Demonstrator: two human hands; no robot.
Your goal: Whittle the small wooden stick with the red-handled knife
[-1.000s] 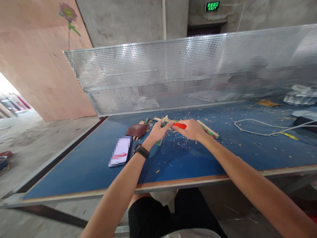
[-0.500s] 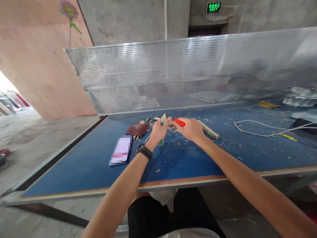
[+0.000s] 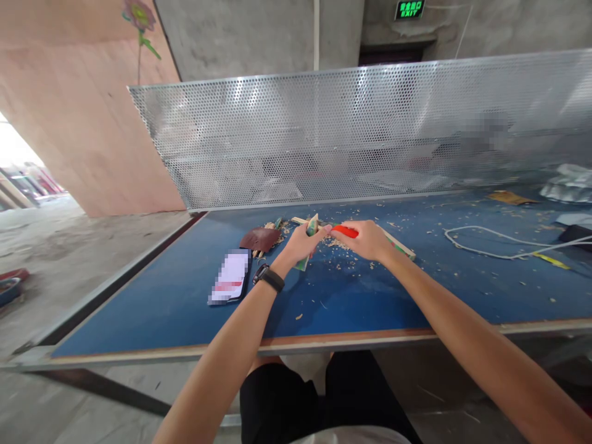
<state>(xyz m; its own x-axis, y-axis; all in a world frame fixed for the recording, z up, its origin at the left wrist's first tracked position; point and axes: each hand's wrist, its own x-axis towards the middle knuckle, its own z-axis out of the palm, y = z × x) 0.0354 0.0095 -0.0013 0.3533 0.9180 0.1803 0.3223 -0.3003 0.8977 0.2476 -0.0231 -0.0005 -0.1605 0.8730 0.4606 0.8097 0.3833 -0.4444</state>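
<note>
My left hand (image 3: pixel 300 243) is closed around a green-and-cream patterned wooden piece (image 3: pixel 313 224), whose pointed end shows above the fingers and whose lower end shows beneath. Fingers of my right hand (image 3: pixel 369 239) wrap a red-handled tool (image 3: pixel 345 231); its working end is too small to make out. Both hands nearly touch over the blue table (image 3: pixel 176 308). Wood shavings (image 3: pixel 340 250) lie under and around them. Partly behind my right wrist is another patterned wooden strip (image 3: pixel 401 245).
A phone (image 3: pixel 230 275) and a dark red piece (image 3: pixel 259 239) lie left of my hands. To the right are a white cable (image 3: pixel 481 253) and a yellow item (image 3: pixel 551 261). A perforated metal panel (image 3: pixel 296 142) stands along the table's back edge.
The camera view has shifted slightly, so the scene sits a little further right. Both hands keep their holds, with only a small change in their pose.
</note>
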